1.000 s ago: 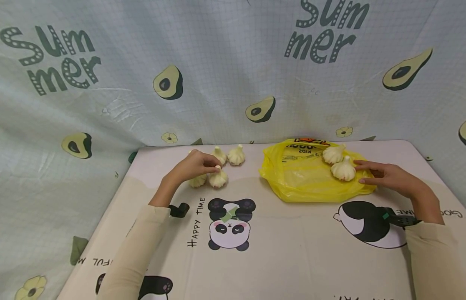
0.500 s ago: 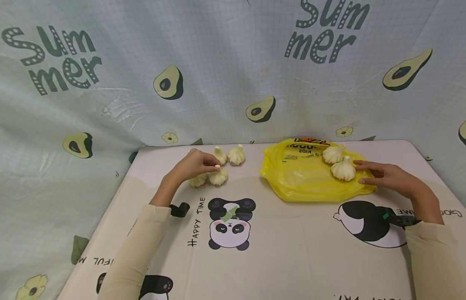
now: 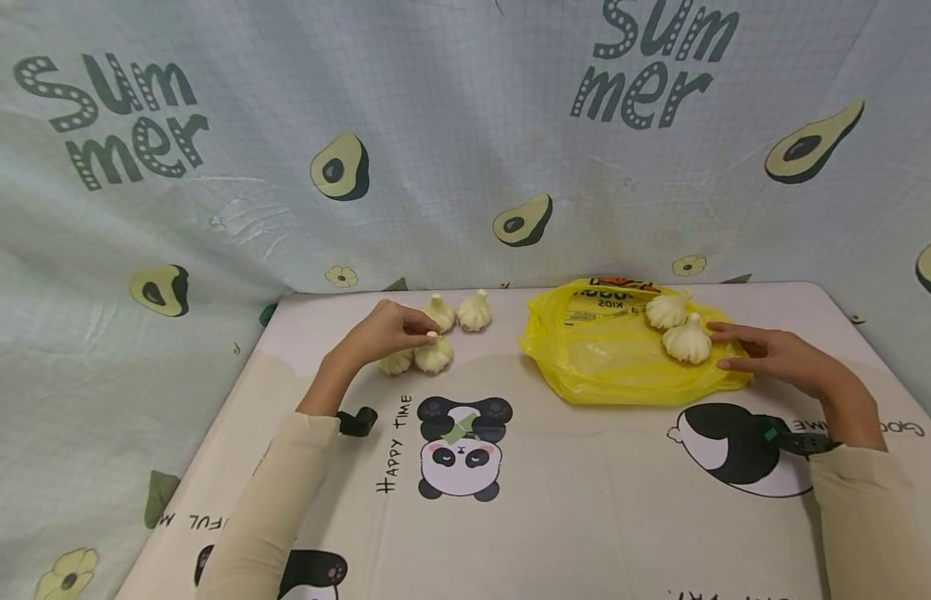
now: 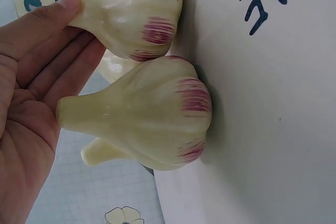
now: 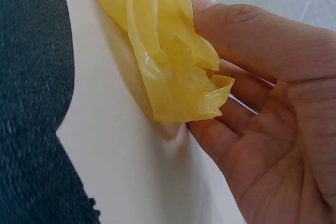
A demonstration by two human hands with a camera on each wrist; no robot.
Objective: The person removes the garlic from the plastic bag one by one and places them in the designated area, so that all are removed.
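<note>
My left hand (image 3: 390, 333) pinches a white garlic bulb (image 3: 433, 355) by its neck, and the bulb's base stays down at the table. In the left wrist view, thumb and fingers meet at the neck of that purple-streaked bulb (image 4: 139, 17). A second bulb (image 4: 142, 111) lies against it, close under my palm. My right hand (image 3: 788, 357) rests at the right end of a yellow plastic bag (image 3: 608, 367), fingers loosely bent. Its fingertips are beside a garlic bulb (image 3: 688, 340) on the bag. In the right wrist view, the bag's crumpled end (image 5: 184, 87) lies near my thumb and fingers.
Two more garlic bulbs, one of them at the right (image 3: 474, 312), stand behind the left hand. Another bulb (image 3: 666, 309) lies on the bag's back part. A printed curtain (image 3: 435, 150) hangs along the far edge of the panda-patterned table (image 3: 555, 500).
My left hand has drawn the pinched garlic bulb slightly left, closer to the bulb beside it. The right hand and the bag look unchanged.
</note>
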